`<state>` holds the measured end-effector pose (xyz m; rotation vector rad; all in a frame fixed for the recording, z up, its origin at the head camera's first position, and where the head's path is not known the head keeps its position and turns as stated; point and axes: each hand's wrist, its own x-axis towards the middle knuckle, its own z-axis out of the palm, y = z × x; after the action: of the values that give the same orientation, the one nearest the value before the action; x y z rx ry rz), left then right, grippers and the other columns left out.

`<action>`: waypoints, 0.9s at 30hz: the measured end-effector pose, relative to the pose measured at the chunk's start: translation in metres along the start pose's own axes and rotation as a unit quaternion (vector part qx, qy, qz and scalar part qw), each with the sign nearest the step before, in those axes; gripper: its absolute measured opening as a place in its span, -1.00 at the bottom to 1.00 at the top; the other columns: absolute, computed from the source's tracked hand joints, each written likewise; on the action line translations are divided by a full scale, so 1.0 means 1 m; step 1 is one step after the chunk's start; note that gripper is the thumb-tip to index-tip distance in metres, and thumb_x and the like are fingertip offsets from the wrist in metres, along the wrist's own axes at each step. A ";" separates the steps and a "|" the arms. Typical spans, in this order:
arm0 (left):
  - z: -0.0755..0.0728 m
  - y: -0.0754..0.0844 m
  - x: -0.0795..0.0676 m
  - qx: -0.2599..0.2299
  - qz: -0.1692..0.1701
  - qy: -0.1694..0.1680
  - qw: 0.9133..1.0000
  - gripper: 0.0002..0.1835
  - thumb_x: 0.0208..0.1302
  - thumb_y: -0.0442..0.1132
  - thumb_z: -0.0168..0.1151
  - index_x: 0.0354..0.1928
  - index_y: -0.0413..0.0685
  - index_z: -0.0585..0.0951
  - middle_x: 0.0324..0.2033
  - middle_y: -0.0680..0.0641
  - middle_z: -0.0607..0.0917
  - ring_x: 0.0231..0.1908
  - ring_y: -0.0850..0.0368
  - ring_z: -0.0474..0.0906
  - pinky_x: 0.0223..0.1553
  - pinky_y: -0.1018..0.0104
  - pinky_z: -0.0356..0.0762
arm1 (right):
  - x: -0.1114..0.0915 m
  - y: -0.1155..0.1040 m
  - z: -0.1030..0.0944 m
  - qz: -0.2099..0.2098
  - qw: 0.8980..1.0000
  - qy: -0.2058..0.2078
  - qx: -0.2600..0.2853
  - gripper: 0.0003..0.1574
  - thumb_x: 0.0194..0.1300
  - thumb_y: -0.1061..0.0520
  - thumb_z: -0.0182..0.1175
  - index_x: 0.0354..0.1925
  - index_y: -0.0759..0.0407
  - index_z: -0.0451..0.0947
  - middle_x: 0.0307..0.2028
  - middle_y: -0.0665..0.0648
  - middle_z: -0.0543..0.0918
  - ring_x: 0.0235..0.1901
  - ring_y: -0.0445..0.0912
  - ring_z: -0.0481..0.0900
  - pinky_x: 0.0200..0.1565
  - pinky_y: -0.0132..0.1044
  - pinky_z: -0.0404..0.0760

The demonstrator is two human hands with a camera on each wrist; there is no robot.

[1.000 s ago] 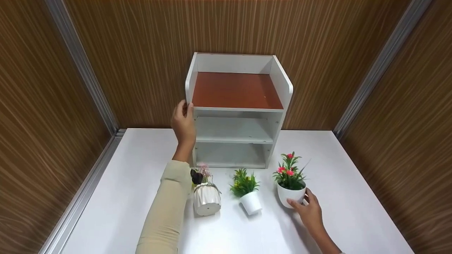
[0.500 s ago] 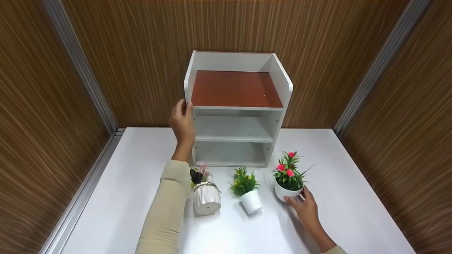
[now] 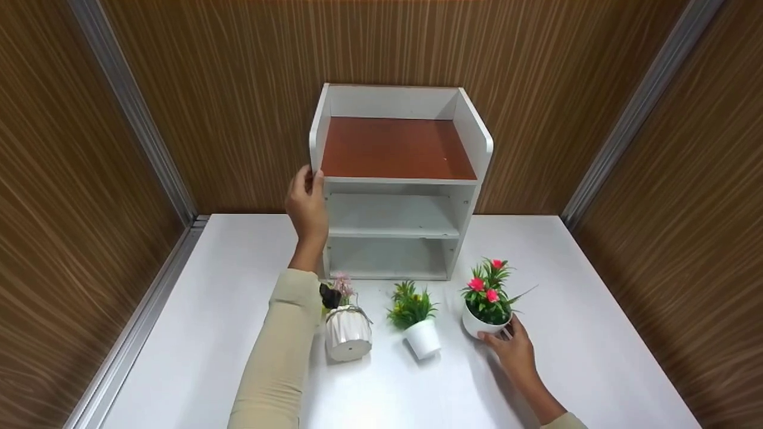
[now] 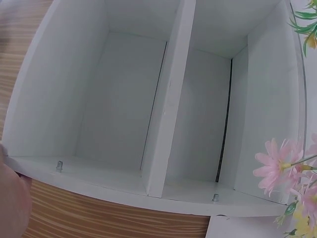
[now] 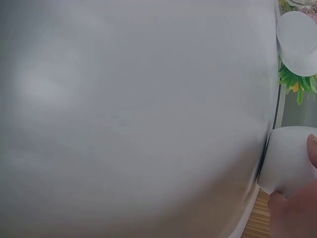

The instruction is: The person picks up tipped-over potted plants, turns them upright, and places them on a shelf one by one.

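Observation:
My left hand (image 3: 308, 205) grips the left side panel of a white shelf unit (image 3: 400, 180) with a red-brown top, the thumb at its front edge. In the left wrist view the hand (image 4: 12, 203) shows only at the edge, by the unit's side panel (image 4: 114, 191). On the right, my right hand (image 3: 515, 351) holds a white flowerpot (image 3: 478, 326) with green leaves and red-pink flowers, thumb and fingers on its side. The right wrist view shows the smooth outside of that flowerpot (image 5: 287, 158); its plant is out of sight there.
A ribbed white pot (image 3: 349, 341) with pink flowers lies on its side, partly behind the left sleeve (image 3: 277, 345). Beside it lies a small white pot (image 3: 423, 339) with a green plant. All stand on a white table (image 3: 572, 286) between wood-grain walls (image 3: 393, 42).
My right hand has moved the flowerpot slightly away from me and to the left, and its plant leans a little more to the right. The left hand keeps its grip on the shelf unit.

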<state>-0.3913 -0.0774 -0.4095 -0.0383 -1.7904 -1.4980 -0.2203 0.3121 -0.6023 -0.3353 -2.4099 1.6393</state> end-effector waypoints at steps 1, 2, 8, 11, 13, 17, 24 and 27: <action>0.000 0.000 0.000 0.001 0.001 0.000 1.000 -0.61 0.50 -0.10 0.16 0.23 -0.15 0.58 0.08 -0.11 0.68 0.08 0.11 0.61 0.13 0.27 0.60 | 0.000 0.000 0.000 0.000 1.000 -0.002 0.001 0.09 0.18 0.32 0.44 0.48 0.48 0.05 0.42 0.53 0.26 0.40 0.32 0.31 0.32 -0.20 0.44; 0.000 0.000 0.000 0.002 0.003 0.001 1.000 -0.61 0.50 -0.10 0.16 0.22 -0.15 0.58 0.07 -0.11 0.69 0.08 0.11 0.62 0.12 0.27 0.60 | -0.001 0.000 0.000 0.002 1.000 -0.002 0.002 0.09 0.18 0.32 0.44 0.49 0.47 0.05 0.42 0.52 0.26 0.40 0.31 0.31 0.29 -0.31 0.46; 0.000 -0.001 0.001 0.012 0.026 0.007 1.000 -0.62 0.49 -0.13 0.17 0.21 -0.19 0.58 0.05 -0.13 0.69 0.07 0.11 0.62 0.11 0.28 0.60 | -0.002 0.001 0.000 0.008 1.000 -0.011 0.001 0.11 0.19 0.30 0.44 0.51 0.44 0.02 0.43 0.51 0.25 0.42 0.29 0.29 0.19 -0.51 0.49; 0.000 -0.002 0.001 0.018 0.035 0.006 0.999 -0.61 0.49 -0.14 0.18 0.21 -0.22 0.57 0.05 -0.14 0.68 0.07 0.10 0.62 0.12 0.28 0.60 | -0.003 0.001 0.000 0.007 1.000 -0.013 -0.001 0.11 0.19 0.30 0.44 0.51 0.42 0.03 0.44 0.50 0.24 0.43 0.29 0.27 0.27 -0.30 0.48; 0.000 -0.002 0.001 0.019 0.033 0.006 0.999 -0.61 0.49 -0.14 0.18 0.21 -0.21 0.57 0.05 -0.13 0.68 0.07 0.10 0.62 0.12 0.29 0.60 | -0.003 0.001 0.001 0.009 1.000 -0.012 0.002 0.10 0.19 0.29 0.45 0.51 0.42 0.04 0.45 0.49 0.24 0.43 0.27 0.28 0.29 -0.26 0.46; -0.001 -0.002 0.001 0.018 0.024 0.004 1.000 -0.61 0.50 -0.12 0.17 0.21 -0.19 0.57 0.06 -0.12 0.68 0.08 0.10 0.62 0.13 0.28 0.60 | -0.004 0.000 0.000 0.019 1.000 -0.012 0.019 0.15 0.20 0.27 0.45 0.52 0.43 -0.02 0.46 0.49 0.21 0.44 0.28 0.26 0.29 -0.33 0.44; -0.001 -0.001 0.001 0.017 0.010 -0.003 1.000 -0.59 0.50 -0.09 0.16 0.24 -0.15 0.56 0.11 -0.10 0.68 0.12 0.11 0.61 0.16 0.29 0.59 | -0.006 -0.004 -0.001 0.028 0.998 -0.008 0.053 0.25 0.22 0.24 0.43 0.57 0.36 -0.17 0.51 0.51 0.06 0.47 0.33 0.15 0.32 -0.21 0.35; -0.001 -0.002 0.001 0.018 0.017 0.002 1.000 -0.60 0.50 -0.10 0.17 0.22 -0.17 0.57 0.08 -0.11 0.68 0.10 0.11 0.62 0.13 0.28 0.60 | -0.006 -0.004 0.000 0.022 0.998 -0.003 0.053 0.23 0.21 0.23 0.45 0.58 0.32 -0.13 0.52 0.48 0.06 0.48 0.32 0.16 0.31 -0.24 0.35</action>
<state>-0.3921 -0.0790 -0.4107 -0.0482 -1.8053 -1.4401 -0.2150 0.3088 -0.5985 -0.3692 -2.3250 1.7816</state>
